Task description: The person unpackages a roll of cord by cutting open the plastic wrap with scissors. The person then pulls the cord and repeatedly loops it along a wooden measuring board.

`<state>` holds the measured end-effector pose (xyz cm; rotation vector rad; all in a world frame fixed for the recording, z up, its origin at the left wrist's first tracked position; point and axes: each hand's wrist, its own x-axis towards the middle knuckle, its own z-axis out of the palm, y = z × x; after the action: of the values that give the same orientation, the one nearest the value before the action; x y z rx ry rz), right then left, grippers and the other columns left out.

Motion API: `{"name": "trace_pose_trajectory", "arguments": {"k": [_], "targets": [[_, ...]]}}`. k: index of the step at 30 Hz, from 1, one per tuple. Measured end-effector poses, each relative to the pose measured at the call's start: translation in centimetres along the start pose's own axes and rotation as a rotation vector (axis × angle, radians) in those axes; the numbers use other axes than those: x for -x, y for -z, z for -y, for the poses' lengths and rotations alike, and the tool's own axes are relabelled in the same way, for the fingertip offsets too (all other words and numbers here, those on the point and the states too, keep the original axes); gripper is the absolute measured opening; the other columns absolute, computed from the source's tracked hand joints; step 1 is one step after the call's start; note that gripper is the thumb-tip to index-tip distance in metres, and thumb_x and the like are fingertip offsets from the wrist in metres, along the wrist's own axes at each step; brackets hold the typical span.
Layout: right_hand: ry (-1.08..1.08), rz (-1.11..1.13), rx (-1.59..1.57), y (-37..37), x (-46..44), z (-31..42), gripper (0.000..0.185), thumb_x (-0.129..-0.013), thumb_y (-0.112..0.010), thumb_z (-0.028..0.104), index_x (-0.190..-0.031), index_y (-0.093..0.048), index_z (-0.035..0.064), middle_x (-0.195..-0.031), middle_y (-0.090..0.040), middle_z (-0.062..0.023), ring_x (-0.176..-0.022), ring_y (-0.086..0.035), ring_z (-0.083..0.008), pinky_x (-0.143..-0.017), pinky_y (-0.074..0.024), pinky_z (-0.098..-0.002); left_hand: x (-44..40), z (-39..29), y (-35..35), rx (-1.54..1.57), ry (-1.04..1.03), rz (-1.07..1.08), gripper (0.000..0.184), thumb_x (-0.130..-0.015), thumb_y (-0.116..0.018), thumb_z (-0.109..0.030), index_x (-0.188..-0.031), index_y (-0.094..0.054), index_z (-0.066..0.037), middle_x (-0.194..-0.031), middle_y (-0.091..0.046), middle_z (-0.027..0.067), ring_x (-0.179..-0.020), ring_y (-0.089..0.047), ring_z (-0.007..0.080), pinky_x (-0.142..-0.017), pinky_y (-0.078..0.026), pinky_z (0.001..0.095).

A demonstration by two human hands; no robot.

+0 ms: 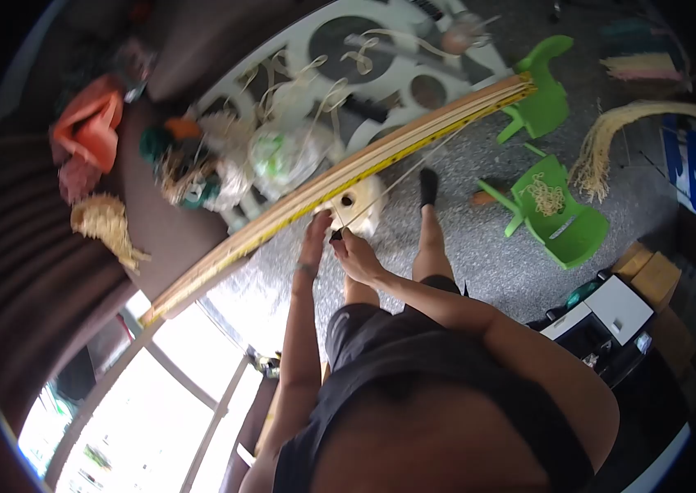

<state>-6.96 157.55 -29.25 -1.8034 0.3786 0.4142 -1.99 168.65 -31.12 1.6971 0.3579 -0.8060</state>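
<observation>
A long wooden board (413, 126) with a yellow measuring strip (381, 164) along its edge runs diagonally across the view. My left hand (313, 240) is by the strip, its fingers stretched out and slightly blurred. Just right of it, my right hand (358, 256) is closed around a small black object (336, 236). From that object a thin pale strand (413, 168) stretches up to the right, beside the board. Beneath both, a pale round piece with a dark hole (364, 201) is partly covered by the board and my hands.
Two green chairs (549, 99) stand at the right, one holding a pale coiled strand (546, 195). A white cutout table (282, 41) with loops and plastic bags (286, 156) is beyond the board. Pale fibres (602, 156) hang at the far right; a brown sofa (163, 222) is left.
</observation>
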Motion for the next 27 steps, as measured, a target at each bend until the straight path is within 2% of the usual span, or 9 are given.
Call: {"name": "trace_pose_trajectory", "arguments": {"k": [2,3,6,9,13,15,19,23,27], "targets": [[0.034,0.103,-0.091,-4.8,2.8,0.8,0.018,-0.08,-0.046,0.015,-0.082,-0.048,-0.0031,-0.067,-0.053,-0.0234,-0.067,-0.053,-0.038,-0.058,-0.0393,-0.0444,2.9,-4.3,1.6,-0.188,0.263,0.264,0.046,-0.085,-0.033,-0.041,-0.101,-0.057,-0.005,-0.105,-0.052,0.0144,-0.079,-0.057,0.0186,-0.076,-0.042,0.0325],[0.061,0.143,-0.075,-7.0,4.3,1.4,0.018,-0.08,-0.047,0.014,-0.082,-0.049,-0.0032,-0.066,-0.053,-0.0227,-0.066,-0.053,-0.0369,-0.058,-0.0397,-0.0433,2.6,-2.7,2.9,-0.422,-0.163,0.44,0.046,-0.084,-0.035,-0.042,-0.089,-0.061,-0.005,-0.09,-0.058,0.0146,-0.068,-0.057,0.0167,-0.065,-0.046,0.0277],[0.17,0.309,0.072,-10.9,7.8,2.3,0.018,-0.079,-0.049,0.014,-0.085,-0.05,-0.003,-0.065,-0.054,-0.0208,-0.065,-0.055,-0.0339,-0.057,-0.0409,-0.04,8.3,-1.0,6.8,-0.471,0.021,0.575,0.038,-0.083,-0.044,-0.036,-0.08,-0.062,-0.003,-0.077,-0.061,0.0124,-0.067,-0.057,0.0143,-0.064,-0.045,0.0238],[0.214,0.329,-0.084,-11.3,10.1,2.8,0.02,-0.078,-0.054,0.018,-0.078,-0.05,-0.0017,-0.068,-0.054,-0.0157,-0.07,-0.057,-0.0259,-0.058,-0.0422,-0.0338,11.4,1.8,11.3,-0.061,0.024,0.48,0.029,-0.083,-0.047,-0.028,-0.079,-0.06,-0.002,-0.078,-0.06,0.0064,-0.075,-0.056,0.015,-0.073,-0.044,0.0277],[0.179,0.573,-0.003,-4.5,12.5,9.6,0.02,-0.078,-0.056,0.016,-0.082,-0.052,-0.0039,-0.07,-0.057,-0.0097,-0.069,-0.057,-0.0154,-0.061,-0.0439,-0.0285,13.2,3.6,12.5,1.065,0.2,0.486,0.026,-0.086,-0.041,-0.025,-0.069,-0.05,-0.008,-0.091,-0.058,0.0074,-0.093,-0.053,0.0209,-0.091,-0.034,0.0394],[-0.106,0.521,-0.276,-1.9,14.3,9.7,0.02,-0.08,-0.053,0.015,-0.085,-0.054,-0.0036,-0.073,-0.058,-0.0072,-0.073,-0.056,-0.014,-0.065,-0.0445,-0.0272,13.7,2.1,12.1,1.333,0.154,0.438,0.025,-0.086,-0.041,-0.024,-0.071,-0.049,-0.007,-0.085,-0.058,0.0064,-0.09,-0.054,0.0234,-0.087,-0.038,0.0398],[0.059,0.343,-0.282,5.5,18.1,14.5,0.018,-0.083,-0.043,0.014,-0.072,-0.051,0.0027,-0.071,-0.055,-0.0108,-0.088,-0.056,-0.0236,-0.077,-0.0437,-0.0344,12.7,1.6,12.6,1.571,0.131,0.391,0.025,-0.086,-0.041,-0.023,-0.069,-0.05,-0.006,-0.075,-0.057,0.0045,-0.088,-0.054,0.0223,-0.087,-0.039,0.0398],[0.346,0.082,-0.368,10.5,23.2,16.4,0.028,-0.085,-0.04,0.023,-0.068,-0.048,0.0014,-0.063,-0.049,-0.0073,-0.079,-0.053,-0.0227,-0.083,-0.0361,-0.0397,12.4,0.9,13.9,1.611,0.096,0.34,0.024,-0.086,-0.041,-0.018,-0.069,-0.051,-0.005,-0.07,-0.057,0.0034,-0.083,-0.056,0.0193,-0.088,-0.038,0.0369],[0.496,-0.037,-0.559,15.4,30.0,15.2,0.03,-0.086,-0.036,0.028,-0.09,-0.047,0.0003,-0.057,-0.041,-0.0042,-0.079,-0.048,-0.0201,-0.091,-0.0251,-0.0456,12.3,0.1,13.8,1.719,0.184,0.082,0.023,-0.085,-0.04,-0.018,-0.069,-0.051,-0.006,-0.071,-0.058,0.0031,-0.085,-0.057,0.0188,-0.084,-0.039,0.0367]]}}
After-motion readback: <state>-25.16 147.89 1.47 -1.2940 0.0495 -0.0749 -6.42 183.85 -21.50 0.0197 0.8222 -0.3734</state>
